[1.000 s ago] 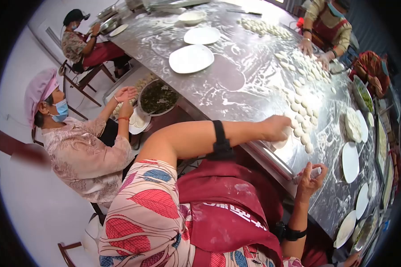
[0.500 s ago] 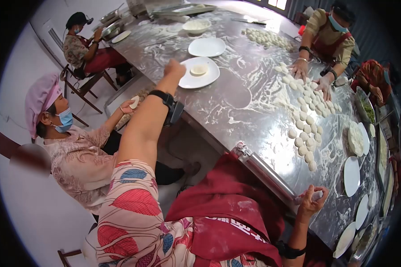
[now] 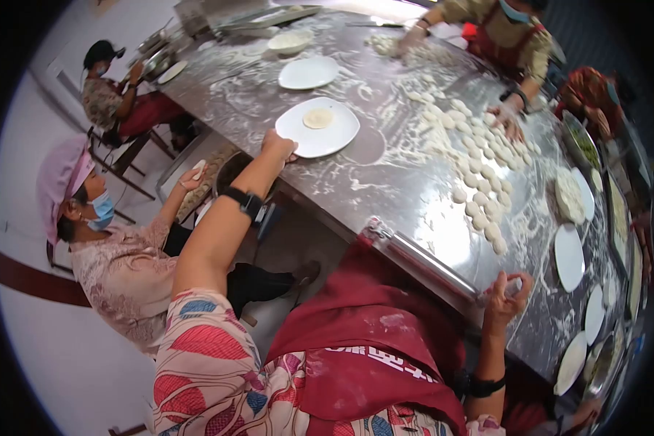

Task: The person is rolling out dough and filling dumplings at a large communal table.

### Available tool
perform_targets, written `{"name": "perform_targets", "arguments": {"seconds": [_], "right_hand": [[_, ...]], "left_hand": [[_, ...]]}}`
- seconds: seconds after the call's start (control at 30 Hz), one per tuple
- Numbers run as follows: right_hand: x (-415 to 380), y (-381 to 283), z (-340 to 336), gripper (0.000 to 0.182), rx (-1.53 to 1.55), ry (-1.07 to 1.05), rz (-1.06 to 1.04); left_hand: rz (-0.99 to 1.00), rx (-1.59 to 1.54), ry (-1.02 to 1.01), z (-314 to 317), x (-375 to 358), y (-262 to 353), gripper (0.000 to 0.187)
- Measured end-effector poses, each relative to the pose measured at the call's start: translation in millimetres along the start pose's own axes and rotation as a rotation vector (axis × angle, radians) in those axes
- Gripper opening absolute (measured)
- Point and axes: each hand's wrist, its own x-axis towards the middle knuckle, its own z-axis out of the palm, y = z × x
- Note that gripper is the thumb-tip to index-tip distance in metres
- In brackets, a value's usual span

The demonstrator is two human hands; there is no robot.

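Since a second ago, the flat dough has been put on the plate by the left hand. By the pin, the right hand is curled; its grip cannot be told. The plate's rim is touched by the bent left hand; whether it is pinched cannot be told. Beyond, dough balls are touched by a worker's hand.

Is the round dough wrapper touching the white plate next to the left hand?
Touching. The head view shows the dough wrapper lying flat on the white plate, white surface showing all around it.
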Motion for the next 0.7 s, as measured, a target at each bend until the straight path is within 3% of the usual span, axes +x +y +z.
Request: {"name": "perform_targets", "arguments": {"seconds": [0.17,0.27,0.37,0.4,0.43,0.47,0.5,0.6,0.7], "right_hand": [[0.8,1.4,-1.3,0.018,0.003,-0.002,-0.006],[0.3,-0.8,-6.2,0.017,-0.058,0.011,-0.052],[0.7,1.4,-6.2,0.017,-0.083,0.007,-0.098],[1.5,-8.2,-5.8,0.017,-0.034,0.002,-0.064],[2.7,-14.1,-6.3,0.017,0.014,-0.007,-0.034],[3.2,-13.3,-6.6,0.018,0.026,-0.007,-0.019],[3.6,-10.2,-6.4,0.019,0.002,-0.001,-0.051],[3.0,-6.7,-5.8,0.02,-0.001,0.006,-0.066],[-0.9,-4.1,-7.7,0.02,0.037,0.004,-0.024]], "left_hand": [[0.083,0.007,-0.285,39.0,-74.7,9.4,0.029],[0.476,0.514,-0.128,63.3,-67.6,-3.2,0.047],[0.849,0.697,-0.026,81.6,-138.5,52.5,0.059],[0.923,0.613,-0.169,99.6,-141.8,55.7,0.053],[0.825,0.593,-0.479,115.4,-155.0,75.5,0.044],[1.02,0.558,-0.645,140.4,-148.4,71.5,0.035],[1.04,0.69,-0.785,159.6,-160.9,85.7,0.031],[1.079,0.776,-0.871,217.4,-175.3,91.6,0.033],[1.095,0.825,-0.756,241.3,-192.5,91.5,0.036]]}}
